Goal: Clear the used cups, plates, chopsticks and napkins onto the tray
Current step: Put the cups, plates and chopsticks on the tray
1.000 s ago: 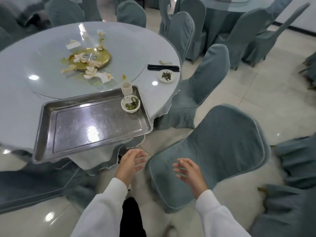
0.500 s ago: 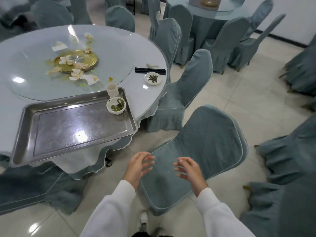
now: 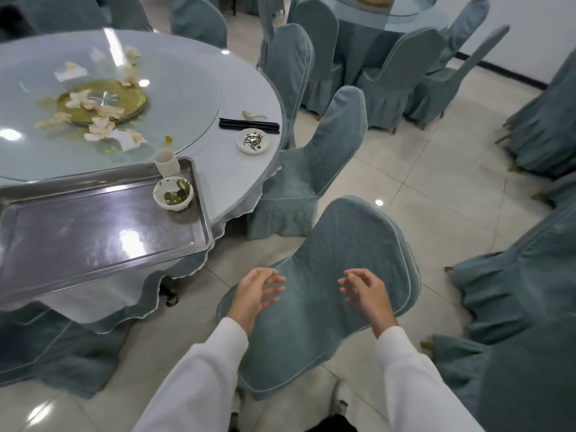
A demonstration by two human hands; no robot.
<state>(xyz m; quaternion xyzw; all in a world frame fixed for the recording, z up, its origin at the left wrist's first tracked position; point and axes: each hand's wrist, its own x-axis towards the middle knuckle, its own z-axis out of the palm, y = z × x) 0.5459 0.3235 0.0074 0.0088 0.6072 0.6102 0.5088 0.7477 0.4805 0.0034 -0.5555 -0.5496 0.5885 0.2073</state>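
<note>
A steel tray (image 3: 93, 232) lies on the round table's near edge. In its far right corner stand a white ribbed cup (image 3: 166, 163) and a small white bowl (image 3: 173, 193) with green scraps. Black chopsticks (image 3: 248, 125) and a small white plate (image 3: 252, 140) with dark scraps lie on the table to the right of the tray. Crumpled napkins (image 3: 99, 127) litter the glass turntable around a gold disc (image 3: 103, 101). My left hand (image 3: 254, 294) and my right hand (image 3: 366, 291) hover open and empty over a chair back, well away from the table.
A grey-blue covered chair (image 3: 324, 291) stands right in front of me, under my hands. A second chair (image 3: 314, 169) stands at the table by the plate. More covered chairs and another round table (image 3: 389, 14) fill the back and right. The floor is pale tile.
The view has shifted right and closer to the near chair. Both hands have risen slightly over its back and stay empty. Nothing on the table or tray has moved.
</note>
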